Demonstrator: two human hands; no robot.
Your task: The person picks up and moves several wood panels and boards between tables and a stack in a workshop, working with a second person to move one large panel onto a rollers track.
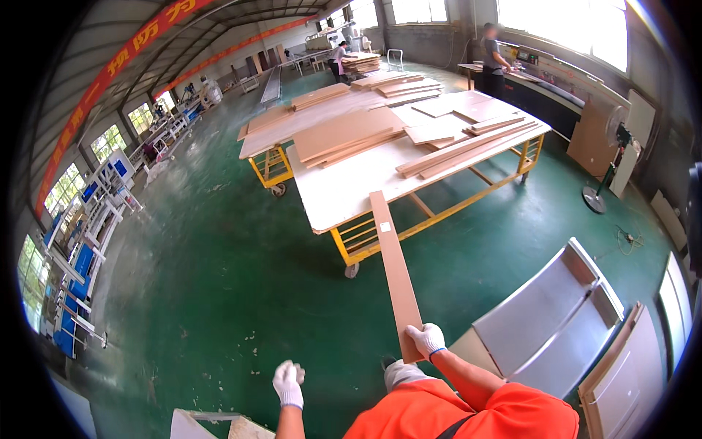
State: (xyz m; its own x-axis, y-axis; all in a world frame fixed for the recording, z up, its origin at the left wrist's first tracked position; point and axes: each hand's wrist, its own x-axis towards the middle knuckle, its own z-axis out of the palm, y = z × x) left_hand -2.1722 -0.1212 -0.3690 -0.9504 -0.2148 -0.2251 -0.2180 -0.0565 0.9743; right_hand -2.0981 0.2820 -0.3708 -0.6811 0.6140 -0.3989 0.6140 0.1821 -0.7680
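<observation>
Right hand (427, 340): lower centre — pinching strip (396, 274)
Left hand (289, 383): half-curled, empty
Strip: may swing into table (338, 192) — held at one end

Wide rectangular windows (567, 33) blaze white (detail lost), daylight glossing the smooth green floor (197, 278). Straight lines curve toward the blackened edges.

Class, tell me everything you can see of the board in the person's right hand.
The board is long, narrow, flat and brown, apparently wood or fibreboard, with straight edges and a small white label toward its far end. It points away from the person. The gloved right hand grips its near end; the far end overlaps the edge of the table in view, though whether it rests there is unclear.
</observation>
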